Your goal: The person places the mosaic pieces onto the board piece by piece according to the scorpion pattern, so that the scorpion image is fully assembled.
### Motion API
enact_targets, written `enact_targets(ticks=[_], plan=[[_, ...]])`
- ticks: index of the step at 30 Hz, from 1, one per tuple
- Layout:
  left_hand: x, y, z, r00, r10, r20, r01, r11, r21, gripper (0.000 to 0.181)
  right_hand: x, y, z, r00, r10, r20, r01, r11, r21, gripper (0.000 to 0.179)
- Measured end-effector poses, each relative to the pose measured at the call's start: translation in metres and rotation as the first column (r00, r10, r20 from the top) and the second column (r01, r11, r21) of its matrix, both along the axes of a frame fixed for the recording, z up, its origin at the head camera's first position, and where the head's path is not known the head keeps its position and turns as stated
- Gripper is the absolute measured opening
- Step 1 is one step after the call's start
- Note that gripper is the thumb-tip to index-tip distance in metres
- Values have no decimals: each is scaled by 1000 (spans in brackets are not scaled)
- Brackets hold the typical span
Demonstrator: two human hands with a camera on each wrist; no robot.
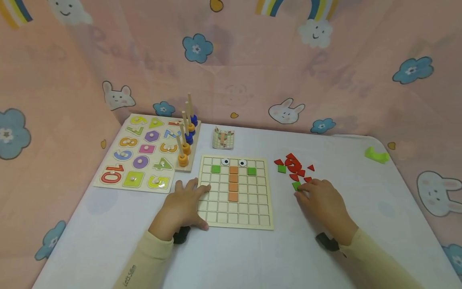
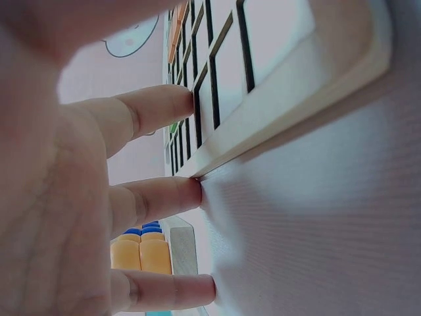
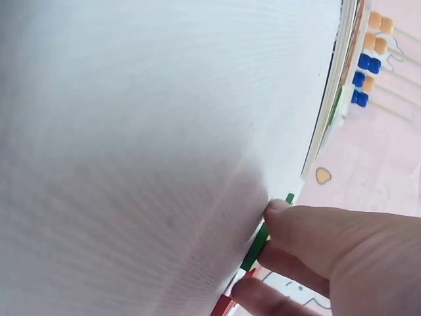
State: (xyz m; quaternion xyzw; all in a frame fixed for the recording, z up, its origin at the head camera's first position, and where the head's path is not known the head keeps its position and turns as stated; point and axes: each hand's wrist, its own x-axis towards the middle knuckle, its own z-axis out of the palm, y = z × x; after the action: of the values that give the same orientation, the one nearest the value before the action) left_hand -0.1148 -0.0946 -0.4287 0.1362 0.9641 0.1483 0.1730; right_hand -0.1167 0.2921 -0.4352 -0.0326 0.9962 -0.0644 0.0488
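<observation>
My left hand (image 1: pixel 182 206) rests with spread fingers along the left edge of a wooden grid board (image 1: pixel 252 220). One of its fingertips lies on the board's face, and others touch the cloth beside it. On the grid sit a column of orange square tiles (image 1: pixel 234 187), two eye discs (image 1: pixel 225 161) and two green squares (image 1: pixel 251 171). Right of the board, my right hand (image 1: pixel 325 202) pinches a green square tile (image 3: pixel 255 249) between thumb and finger, low over the cloth. Just beyond it lie several red pieces (image 1: pixel 293 164) and another green square tile (image 1: pixel 281 169).
A number puzzle board (image 1: pixel 120 186) lies at the left, overlapped by a peg stand (image 1: pixel 185 166) with orange and blue beads. Behind the grid is a small picture card (image 1: pixel 217 143). A bright green object (image 1: pixel 376 155) lies far right. Patterned pink cloth (image 1: pixel 238 80) hangs behind.
</observation>
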Motion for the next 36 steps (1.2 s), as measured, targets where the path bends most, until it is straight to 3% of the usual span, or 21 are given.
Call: enact_targets(ticks=[4,12,16,21,26,30,36], plan=[[1,-1,1,1000,7,2,-7,1000,10,112,-2,-2,-1,999,35,-8,-35,999,30,30],[1,-1,4,1000,7,-4,-7,1000,17,111,-5,-6,-1,1000,21,-17,-22,999,-42,18],[1,-1,2,1000,0,-6,0,1000,13,111,-8,-17,1,993,101,-53,-105,992,-72,16],[1,-1,-2,1000,4,-8,-4,1000,12,112,-23,-49,8,954,275,-118,-289,950,-122,19],[1,-1,-2,1000,8,-5,-8,1000,10,112,-48,-92,15,899,427,-101,-437,892,-114,22],[1,0,1,1000,11,-4,-11,1000,8,111,-60,-108,12,854,510,-103,-518,851,-85,18],[1,0,3,1000,11,-4,-11,1000,10,111,-64,-115,3,849,524,-60,-527,849,-45,23]])
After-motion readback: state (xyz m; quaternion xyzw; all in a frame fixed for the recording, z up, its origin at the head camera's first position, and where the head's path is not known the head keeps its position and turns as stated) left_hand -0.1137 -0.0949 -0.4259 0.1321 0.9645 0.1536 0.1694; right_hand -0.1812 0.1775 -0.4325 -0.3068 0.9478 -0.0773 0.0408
